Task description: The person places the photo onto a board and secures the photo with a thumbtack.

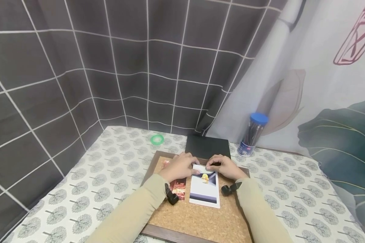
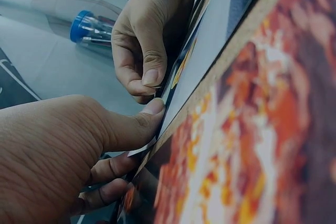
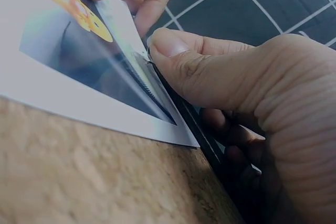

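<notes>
A white-bordered photo (image 1: 203,192) with a yellow cartoon figure lies on a cork board (image 1: 200,219) with a brown frame. My left hand (image 1: 180,166) pinches the photo's top left edge, its thumb (image 2: 154,107) on the face and its fingers reaching behind. At the top edge beside it, my right hand (image 1: 223,166) pinches a small thin thing (image 2: 157,87) between thumb and fingertip. What kind of thing this is, I cannot tell. Under the left wrist, a red and orange photo (image 1: 178,189) lies on the board, partly covered.
Behind the board lies a flat black panel (image 1: 208,145). A green tape roll (image 1: 157,139) is on the tree-patterned tablecloth (image 1: 109,175) at the back. A clear blue-lidded canister (image 1: 251,135) of pens stands at the back right. Dark gridded cloth (image 1: 124,67) hangs behind.
</notes>
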A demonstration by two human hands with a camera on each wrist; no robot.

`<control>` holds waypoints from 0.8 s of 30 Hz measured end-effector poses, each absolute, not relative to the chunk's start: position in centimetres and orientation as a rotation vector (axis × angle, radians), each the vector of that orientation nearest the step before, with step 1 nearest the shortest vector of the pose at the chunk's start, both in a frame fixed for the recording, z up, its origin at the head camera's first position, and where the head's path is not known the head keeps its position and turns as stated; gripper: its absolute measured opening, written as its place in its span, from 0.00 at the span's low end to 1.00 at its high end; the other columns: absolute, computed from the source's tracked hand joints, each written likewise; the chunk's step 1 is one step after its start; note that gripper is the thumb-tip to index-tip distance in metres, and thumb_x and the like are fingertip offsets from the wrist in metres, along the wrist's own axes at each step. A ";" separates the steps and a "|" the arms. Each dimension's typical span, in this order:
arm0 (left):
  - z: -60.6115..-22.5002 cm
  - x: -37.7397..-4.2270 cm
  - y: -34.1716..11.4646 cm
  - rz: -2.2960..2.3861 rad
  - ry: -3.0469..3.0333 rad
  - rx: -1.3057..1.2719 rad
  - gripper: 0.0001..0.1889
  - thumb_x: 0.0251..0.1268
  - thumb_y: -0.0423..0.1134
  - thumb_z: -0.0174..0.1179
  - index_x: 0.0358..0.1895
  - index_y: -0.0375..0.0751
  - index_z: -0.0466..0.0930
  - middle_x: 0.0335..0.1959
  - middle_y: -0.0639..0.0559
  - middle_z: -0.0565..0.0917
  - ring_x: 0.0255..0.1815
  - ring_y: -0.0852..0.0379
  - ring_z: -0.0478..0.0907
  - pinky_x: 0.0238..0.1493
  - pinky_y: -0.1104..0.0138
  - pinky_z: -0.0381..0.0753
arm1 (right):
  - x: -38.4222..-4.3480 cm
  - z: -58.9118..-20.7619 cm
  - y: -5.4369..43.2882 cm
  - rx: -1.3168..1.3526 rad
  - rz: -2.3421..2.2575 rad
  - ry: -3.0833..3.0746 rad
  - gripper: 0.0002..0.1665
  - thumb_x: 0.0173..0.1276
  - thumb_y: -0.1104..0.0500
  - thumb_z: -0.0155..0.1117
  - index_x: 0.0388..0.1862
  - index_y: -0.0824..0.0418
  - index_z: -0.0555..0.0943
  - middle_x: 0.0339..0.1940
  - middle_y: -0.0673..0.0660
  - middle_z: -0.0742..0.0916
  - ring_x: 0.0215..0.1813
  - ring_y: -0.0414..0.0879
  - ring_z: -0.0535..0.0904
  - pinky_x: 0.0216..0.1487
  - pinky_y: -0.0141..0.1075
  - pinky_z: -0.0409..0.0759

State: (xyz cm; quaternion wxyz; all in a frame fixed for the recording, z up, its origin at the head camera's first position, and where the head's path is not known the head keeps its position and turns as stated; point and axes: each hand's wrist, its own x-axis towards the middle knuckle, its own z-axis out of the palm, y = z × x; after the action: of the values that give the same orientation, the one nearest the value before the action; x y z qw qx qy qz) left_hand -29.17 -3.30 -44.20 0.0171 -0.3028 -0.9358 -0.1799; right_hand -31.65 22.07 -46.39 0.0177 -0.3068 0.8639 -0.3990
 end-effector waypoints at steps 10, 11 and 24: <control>-44.0 -29.0 -3.2 -0.575 -2.903 -0.934 0.19 0.64 0.59 0.66 0.54 0.57 0.84 0.45 0.59 0.79 0.46 0.58 0.73 0.51 0.57 0.72 | -31.3 -46.2 21.8 -0.929 -1.154 2.743 0.03 0.66 0.49 0.72 0.34 0.45 0.89 0.38 0.41 0.85 0.47 0.42 0.76 0.52 0.41 0.73; -44.0 -29.0 -3.2 -0.574 -2.905 -0.932 0.19 0.64 0.59 0.66 0.54 0.57 0.84 0.45 0.59 0.79 0.46 0.58 0.73 0.51 0.57 0.72 | -31.3 -46.2 21.8 -0.926 -1.140 2.758 0.03 0.65 0.50 0.72 0.33 0.46 0.89 0.38 0.41 0.84 0.47 0.42 0.76 0.52 0.40 0.72; -44.0 -29.4 -3.1 -0.549 -2.925 -0.930 0.20 0.64 0.59 0.65 0.55 0.57 0.84 0.46 0.59 0.80 0.47 0.58 0.74 0.50 0.57 0.73 | -31.1 -45.3 20.9 -0.747 -1.070 2.788 0.03 0.64 0.55 0.73 0.31 0.51 0.89 0.38 0.46 0.82 0.45 0.44 0.77 0.50 0.42 0.73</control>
State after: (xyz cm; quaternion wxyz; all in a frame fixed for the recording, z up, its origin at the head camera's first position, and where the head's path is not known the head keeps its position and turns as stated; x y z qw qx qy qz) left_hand -29.36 -3.07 -44.01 0.0115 -0.2983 -0.9380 -0.1762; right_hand -31.11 20.90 -45.27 0.0316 -0.2425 0.9053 -0.3473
